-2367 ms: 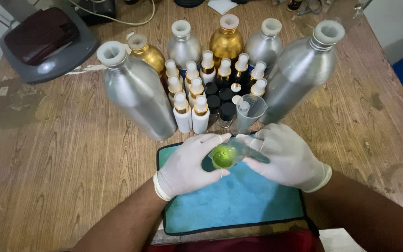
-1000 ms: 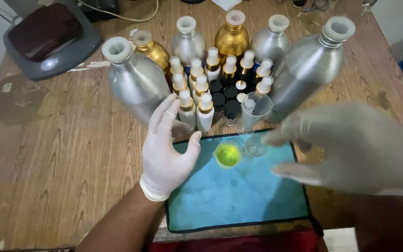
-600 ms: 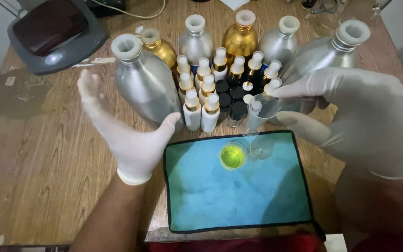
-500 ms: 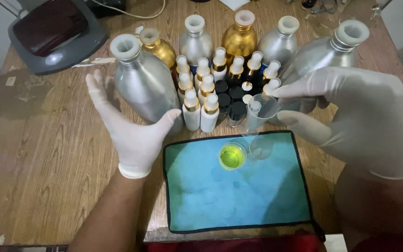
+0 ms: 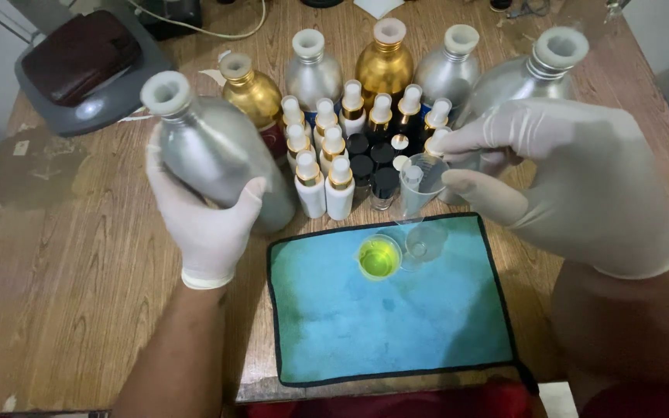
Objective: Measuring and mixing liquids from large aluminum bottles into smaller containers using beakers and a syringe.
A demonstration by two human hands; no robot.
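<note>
My left hand, in a white glove, is closed around the body of a large silver bottle with a white stopper, at the left of the group. My right hand, also gloved, hovers with spread fingers in front of the big silver bottle at the right. Its thumb lies beside a tall clear measuring cup, and I cannot see it gripping anything. On the blue mat stand a small beaker of yellow-green liquid and an empty clear beaker.
Behind the mat stand several small white bottles with gold collars, black-capped vials, two gold bottles and more silver ones. A grey device with a maroon top sits at the wooden table's far left.
My left hand, open and raised before, has closed on the left silver bottle. My right hand has stayed raised near the measuring cup at the right. The beakers have not moved.
</note>
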